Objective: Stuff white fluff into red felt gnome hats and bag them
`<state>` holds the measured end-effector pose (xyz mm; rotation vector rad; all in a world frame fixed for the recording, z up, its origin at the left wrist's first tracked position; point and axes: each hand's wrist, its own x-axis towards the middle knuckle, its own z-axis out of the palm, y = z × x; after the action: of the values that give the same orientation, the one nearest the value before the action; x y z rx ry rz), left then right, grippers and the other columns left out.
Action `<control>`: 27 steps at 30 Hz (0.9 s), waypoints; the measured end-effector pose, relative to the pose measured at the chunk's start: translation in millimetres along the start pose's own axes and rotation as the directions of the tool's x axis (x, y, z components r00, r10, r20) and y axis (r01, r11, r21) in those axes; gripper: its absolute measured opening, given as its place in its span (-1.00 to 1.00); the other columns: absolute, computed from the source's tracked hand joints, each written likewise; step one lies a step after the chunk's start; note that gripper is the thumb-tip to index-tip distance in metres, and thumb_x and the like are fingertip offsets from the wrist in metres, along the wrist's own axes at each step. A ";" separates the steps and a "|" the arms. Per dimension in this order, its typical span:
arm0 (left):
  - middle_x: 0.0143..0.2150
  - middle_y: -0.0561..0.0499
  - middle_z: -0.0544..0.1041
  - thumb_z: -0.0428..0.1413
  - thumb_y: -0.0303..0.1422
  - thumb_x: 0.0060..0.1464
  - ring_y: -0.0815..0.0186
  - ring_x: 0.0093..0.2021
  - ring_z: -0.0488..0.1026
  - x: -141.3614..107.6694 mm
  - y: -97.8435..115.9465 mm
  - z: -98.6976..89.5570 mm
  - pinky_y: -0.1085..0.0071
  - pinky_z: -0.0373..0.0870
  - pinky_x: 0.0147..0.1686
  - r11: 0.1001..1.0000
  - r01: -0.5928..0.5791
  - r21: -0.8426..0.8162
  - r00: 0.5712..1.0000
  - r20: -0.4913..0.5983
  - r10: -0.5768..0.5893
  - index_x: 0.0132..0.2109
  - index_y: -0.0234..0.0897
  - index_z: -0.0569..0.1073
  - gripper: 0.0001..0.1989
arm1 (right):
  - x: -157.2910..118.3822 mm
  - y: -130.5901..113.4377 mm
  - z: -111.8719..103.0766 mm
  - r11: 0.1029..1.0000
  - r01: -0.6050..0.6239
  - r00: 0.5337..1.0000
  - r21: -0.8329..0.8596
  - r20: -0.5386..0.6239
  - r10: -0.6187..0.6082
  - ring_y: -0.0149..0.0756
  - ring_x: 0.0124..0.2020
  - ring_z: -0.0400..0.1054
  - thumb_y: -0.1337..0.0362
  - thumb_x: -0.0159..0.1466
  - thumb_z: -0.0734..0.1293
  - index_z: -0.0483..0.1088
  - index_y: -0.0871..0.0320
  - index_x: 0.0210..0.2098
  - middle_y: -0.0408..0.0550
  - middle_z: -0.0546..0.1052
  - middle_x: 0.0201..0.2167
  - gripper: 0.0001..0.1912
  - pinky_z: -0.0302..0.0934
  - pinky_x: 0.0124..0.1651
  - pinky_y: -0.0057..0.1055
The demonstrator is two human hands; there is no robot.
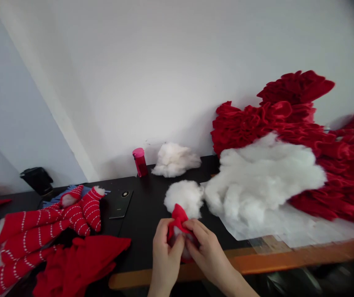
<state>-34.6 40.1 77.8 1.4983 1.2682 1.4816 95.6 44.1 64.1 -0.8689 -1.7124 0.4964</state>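
The left hand point(165, 264) and right hand point(207, 256) both grasp a red felt piece point(179, 218) around white stuffing point(183, 199), near the table's orange front edge point(257, 260), between striped red cloth point(41, 231) and a large stuffing pile point(257, 181).

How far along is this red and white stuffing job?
Done-looking: the red striped stuffed pieces at left. In hand: the left hand and right hand pinch red felt around white stuffing. Left: the big stuffing pile and stacked red felt.

red felt point(179, 217), matt; white fibre stuffing point(184, 198), soft, fluffy; tabletop point(146, 206), matt black; bottle point(140, 163), glossy pink plastic; tabletop edge point(257, 264), smooth orange wood.
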 end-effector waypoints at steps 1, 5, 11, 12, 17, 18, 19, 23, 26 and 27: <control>-0.34 0.00 0.51 0.14 -0.38 -0.01 0.22 -0.31 0.42 0.4 -4.2 0.4 0.40 0.33 -0.27 1.000 0.012 -0.003 1.000 -0.017 -0.012 -0.31 -0.22 0.48 -0.92 | -0.5 0.7 -0.3 1.000 -0.014 1.000 -0.002 -0.012 0.014 -0.33 -0.30 0.40 0.51 0.15 0.18 0.37 0.12 -0.20 -0.08 0.47 -0.30 -0.71 0.30 -0.22 -0.47; -0.38 0.02 0.51 0.14 -0.46 -0.09 0.22 -0.33 0.42 2.1 -24.5 1.3 0.40 0.32 -0.29 1.000 0.020 -0.003 0.979 -0.204 -0.020 -0.35 -0.22 0.48 -0.91 | -3.1 12.5 -7.3 0.991 -0.095 0.983 -0.098 -0.168 0.078 -0.29 -0.33 0.39 0.55 -0.04 0.16 0.39 0.13 -0.38 -0.10 0.45 -0.39 -0.69 0.28 -0.29 -0.45; -0.40 0.02 0.49 0.14 -0.49 -0.13 0.21 -0.32 0.41 5.6 -24.7 4.8 0.38 0.32 -0.26 1.000 -0.031 -0.004 0.978 -0.205 0.029 -0.39 -0.19 0.48 -0.89 | -5.7 21.8 -7.7 0.963 -0.233 0.962 -0.138 -0.180 0.207 -0.18 -0.20 0.39 0.34 0.16 0.26 0.38 0.14 -0.11 0.00 0.46 -0.24 -0.72 0.31 -0.14 -0.29; -0.39 0.02 0.48 0.12 -0.50 -0.12 0.21 -0.31 0.41 4.9 -22.7 5.6 0.38 0.32 -0.24 0.999 -0.038 -0.006 0.979 -0.201 0.036 -0.38 -0.19 0.47 -0.88 | -5.5 19.8 -5.6 0.961 -0.253 0.957 -0.107 -0.174 0.233 -0.16 -0.16 0.39 0.26 0.18 0.29 0.34 0.15 -0.04 0.02 0.46 -0.20 -0.66 0.31 -0.11 -0.27; -0.26 -0.02 0.50 0.12 -0.46 -0.06 0.19 -0.20 0.42 -2.8 -21.1 10.3 0.37 0.32 -0.17 0.999 0.000 -0.054 0.989 -0.147 -0.008 -0.27 -0.20 0.46 -0.86 | -3.0 8.9 6.8 0.923 -0.378 0.922 0.067 -0.064 0.382 -0.23 -0.35 0.45 0.37 0.11 0.24 0.40 0.16 -0.16 -0.08 0.54 -0.36 -0.71 0.33 -0.28 -0.38; -0.22 -0.03 0.51 0.14 -0.45 -0.07 0.17 -0.17 0.43 -4.2 -22.4 11.4 0.36 0.32 -0.16 0.997 0.035 -0.073 0.987 -0.155 -0.046 -0.22 -0.20 0.46 -0.81 | -2.3 7.7 8.9 0.920 -0.387 0.918 0.063 -0.067 0.391 -0.24 -0.38 0.44 0.40 0.09 0.22 0.41 0.16 -0.20 -0.09 0.55 -0.40 -0.72 0.32 -0.31 -0.39; -0.21 -0.04 0.51 0.15 -0.44 -0.09 0.16 -0.17 0.44 -5.2 -23.9 12.4 0.35 0.32 -0.17 0.994 0.071 -0.080 0.981 -0.172 -0.084 -0.18 -0.21 0.45 -0.76 | -1.7 7.1 10.5 0.921 -0.386 0.917 0.045 -0.086 0.389 -0.23 -0.39 0.44 0.42 0.06 0.22 0.43 0.16 -0.23 -0.09 0.55 -0.40 -0.71 0.31 -0.32 -0.39; -0.38 0.00 0.51 0.18 -0.49 -0.21 0.16 -0.33 0.44 -3.8 -27.9 13.1 0.34 0.31 -0.27 0.994 0.113 0.010 0.965 -0.238 -0.108 -0.31 -0.23 0.46 -0.79 | -0.2 11.3 9.7 0.949 -0.307 0.937 -0.065 -0.193 0.290 -0.19 -0.32 0.43 0.44 -0.02 0.23 0.44 0.16 -0.27 -0.02 0.54 -0.32 -0.68 0.31 -0.24 -0.35; -0.39 0.03 0.47 0.12 -0.58 -0.27 0.19 -0.34 0.40 0.7 -25.9 9.6 0.35 0.28 -0.25 0.996 0.070 0.052 0.964 -0.261 -0.054 -0.37 -0.21 0.46 -0.76 | 0.0 17.4 2.6 0.947 -0.304 0.928 -0.105 -0.256 0.270 -0.20 -0.33 0.40 0.43 -0.02 0.21 0.42 0.16 -0.32 -0.03 0.51 -0.35 -0.72 0.31 -0.24 -0.34; -0.38 0.03 0.46 0.10 -0.59 -0.28 0.19 -0.32 0.39 1.8 -24.4 8.6 0.34 0.27 -0.24 0.996 0.060 0.061 0.965 -0.259 -0.042 -0.36 -0.20 0.46 -0.74 | -0.1 18.3 0.7 0.946 -0.306 0.927 -0.108 -0.259 0.271 -0.19 -0.32 0.40 0.43 -0.02 0.21 0.41 0.16 -0.31 -0.03 0.50 -0.35 -0.72 0.31 -0.23 -0.33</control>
<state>-30.7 50.6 54.5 1.3357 1.5112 1.6540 100.5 55.8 50.9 -1.2485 -1.4166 0.4432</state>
